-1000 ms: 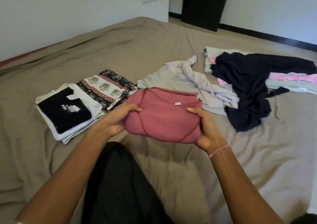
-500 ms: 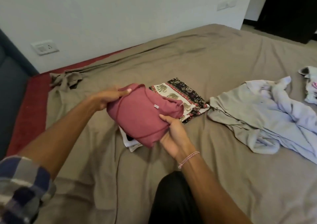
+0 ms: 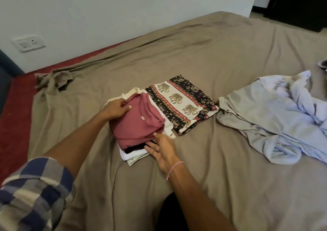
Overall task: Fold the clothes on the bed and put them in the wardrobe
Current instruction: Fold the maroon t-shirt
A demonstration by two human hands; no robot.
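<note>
Nearest to us, the plaid sleeve (image 3: 31,186) is covering the left forearm, and the right wrist is wearing a pink-and-white bracelet (image 3: 174,167). Just beyond, the right hand (image 3: 162,147) is lying with its fingers straight, touching the near-right edge of the folded pile and gripping nothing. The maroon top (image 3: 139,124) is sitting folded on that pile, over a black garment (image 3: 134,146) and a white garment (image 3: 131,157), on the bed (image 3: 194,186). At its far-left corner the left hand (image 3: 117,109) is pinching a fold of the maroon cloth with curled fingers (the thumb is mostly hidden, so we are reading this cautiously). Just beside the pile, a little farther off, the elephant-print garment (image 3: 178,101) is lying folded. We are judging the stacking as nearly done and the grey shirt (image 3: 265,117) as the next piece. It is sprawling unfolded well to the right of both hands, its long axis running roughly left to right, its buttoned collar end pointing toward the pile. That is putting the right hand nearer. Farthest off, a wall socket (image 3: 28,42) is showing.
</note>
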